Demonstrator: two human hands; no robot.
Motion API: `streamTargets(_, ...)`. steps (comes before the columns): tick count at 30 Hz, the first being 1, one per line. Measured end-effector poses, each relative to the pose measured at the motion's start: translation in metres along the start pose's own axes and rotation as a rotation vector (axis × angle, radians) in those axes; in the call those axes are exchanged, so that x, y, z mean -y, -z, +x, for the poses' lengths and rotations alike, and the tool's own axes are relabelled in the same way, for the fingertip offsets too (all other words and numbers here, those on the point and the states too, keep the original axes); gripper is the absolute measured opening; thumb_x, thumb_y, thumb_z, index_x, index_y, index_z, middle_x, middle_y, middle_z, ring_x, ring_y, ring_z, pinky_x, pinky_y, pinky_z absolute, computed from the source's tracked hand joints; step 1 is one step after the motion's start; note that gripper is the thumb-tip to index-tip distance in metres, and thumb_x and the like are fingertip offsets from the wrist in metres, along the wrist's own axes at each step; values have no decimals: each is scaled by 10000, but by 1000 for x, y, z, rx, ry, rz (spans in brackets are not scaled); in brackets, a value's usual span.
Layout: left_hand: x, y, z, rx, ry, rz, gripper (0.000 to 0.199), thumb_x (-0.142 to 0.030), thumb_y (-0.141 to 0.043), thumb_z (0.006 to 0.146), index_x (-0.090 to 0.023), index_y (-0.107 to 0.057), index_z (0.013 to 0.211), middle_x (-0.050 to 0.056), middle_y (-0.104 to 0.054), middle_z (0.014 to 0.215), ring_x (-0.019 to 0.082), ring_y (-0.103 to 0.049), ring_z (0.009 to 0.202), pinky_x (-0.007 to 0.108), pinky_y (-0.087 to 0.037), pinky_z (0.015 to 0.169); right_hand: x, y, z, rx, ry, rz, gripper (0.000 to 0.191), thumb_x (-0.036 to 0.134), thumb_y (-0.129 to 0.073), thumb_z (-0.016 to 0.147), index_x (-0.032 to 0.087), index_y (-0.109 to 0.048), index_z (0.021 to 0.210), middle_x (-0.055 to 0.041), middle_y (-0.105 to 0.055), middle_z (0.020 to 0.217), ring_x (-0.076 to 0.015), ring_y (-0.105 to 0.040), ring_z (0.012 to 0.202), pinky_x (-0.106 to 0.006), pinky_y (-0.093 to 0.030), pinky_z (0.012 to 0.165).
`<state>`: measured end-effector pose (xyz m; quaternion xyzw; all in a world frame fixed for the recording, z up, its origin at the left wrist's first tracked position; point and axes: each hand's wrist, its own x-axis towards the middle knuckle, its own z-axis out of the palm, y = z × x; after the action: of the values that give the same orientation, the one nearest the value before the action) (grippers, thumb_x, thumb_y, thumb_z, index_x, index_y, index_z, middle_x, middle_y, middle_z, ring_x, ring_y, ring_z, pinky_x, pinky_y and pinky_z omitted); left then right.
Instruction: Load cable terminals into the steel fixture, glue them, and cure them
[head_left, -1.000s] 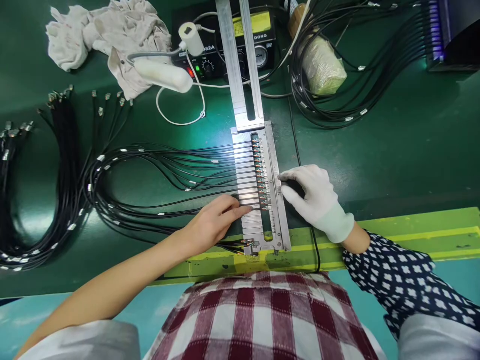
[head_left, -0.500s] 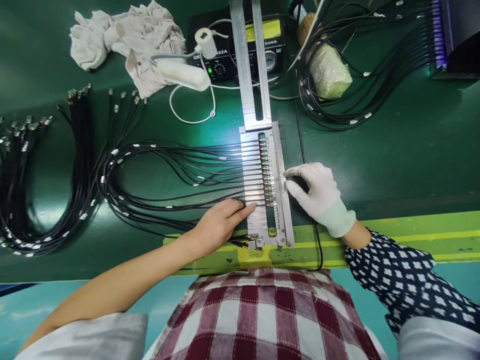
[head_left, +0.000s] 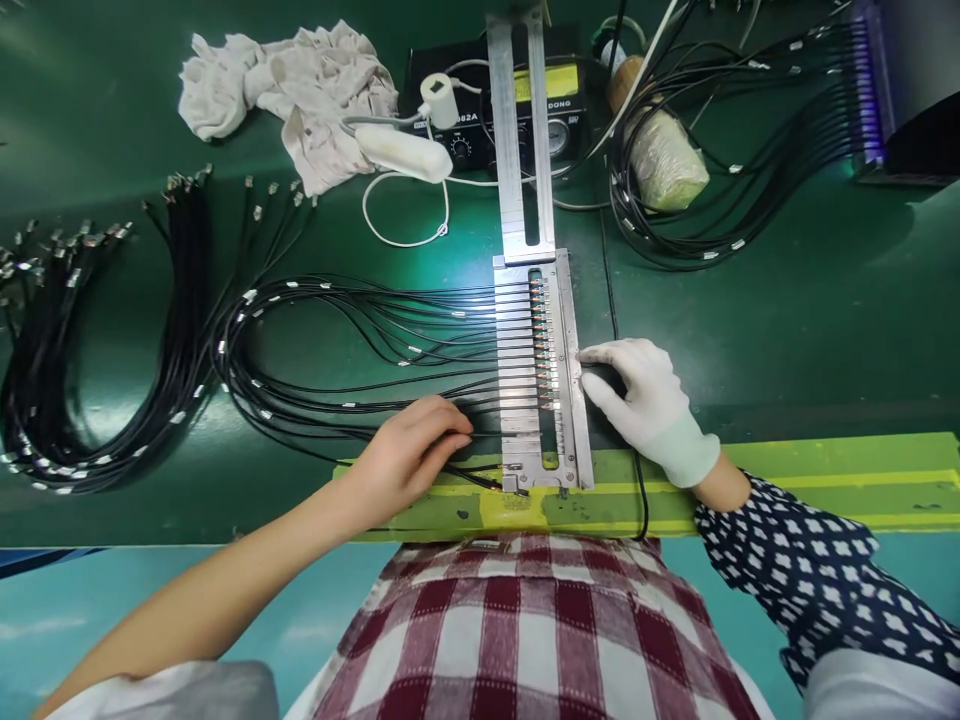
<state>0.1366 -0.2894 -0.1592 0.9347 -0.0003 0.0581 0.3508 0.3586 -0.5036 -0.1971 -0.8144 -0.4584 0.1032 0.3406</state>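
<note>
My bare left hand pinches a thin black cable between thumb and fingers, just left of a slotted metal fixture. That cable's end reaches over the fixture's lower part. Above it, several black cables lie side by side across the plate, their copper-coloured tips over the long slot. My gloved right hand has thumb and index finger closed at the fixture's right-hand bar. Below my left hand, a few more cable ends rest by the fixture's bottom edge.
Bundled black cables lie at left. At the back are a crumpled white cloth, a black control box and a white corded device. More cables run right to a purple-lit unit. A slotted metal arm extends behind the fixture.
My left hand has drawn back left from the fixture's plate and now pinches a cable lying across it. My right hand stays at the bar. The whole view has shifted slightly.
</note>
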Motion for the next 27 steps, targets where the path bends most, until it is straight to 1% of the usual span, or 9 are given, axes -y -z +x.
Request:
streamTargets(2,3,-8,6,-35,-68,57,135,-114,-533,989,-159,-618,1083,64,-654,930,155,-615,863,264,-528,780,1,1,0,0,-8,-1,148,303,-550,964,265,-654,1062,-38,-728,1064,-288,-610,1060,-482,-421,953)
streamTargets(4,7,-15,11,-16,-130,109,228,-101,-499,996,-157,-613,1185,71,-652,945,159,-610,855,267,-531,765,2,1,-1,3,-15,1,151,309,-547,967,266,-655,1063,-39,-727,1066,-290,-610,1062,-486,-421,959)
streamTargets(6,11,-20,13,17,-163,135,322,-82,-454,998,-168,-593,1275,72,-645,950,161,-605,854,268,-533,756,3,2,-1,5,-19,9,153,316,-543,969,271,-657,1062,-42,-728,1064,-294,-613,1059,-493,-424,959)
streamTargets(9,14,-22,14,39,-178,139,392,-71,-421,991,-185,-579,1331,75,-639,956,164,-609,862,270,-535,756,3,2,0,7,-29,14,155,318,-543,968,275,-661,1058,-42,-730,1053,-293,-615,1044,-494,-425,954)
streamTargets(17,13,-19,14,31,-163,107,403,-33,-462,970,-177,-559,1334,80,-630,1001,159,-603,888,258,-535,783,2,3,0,17,-26,-3,149,318,-548,976,265,-652,1069,-28,-729,1047,-273,-608,1038,-466,-414,952)
streamTargets(22,14,-28,15,47,-188,175,394,-41,-428,972,-164,-570,1317,84,-634,970,169,-599,853,275,-537,752,1,3,0,13,-19,-10,166,332,-538,980,264,-655,1077,-28,-731,1036,-272,-615,1037,-455,-417,955)
streamTargets(27,17,-32,17,49,-214,205,370,-61,-425,979,-159,-564,1307,97,-664,986,187,-615,886,310,-550,794,2,3,1,12,-32,10,173,340,-522,985,279,-658,1072,-36,-732,1027,-287,-615,1024,-476,-414,953)
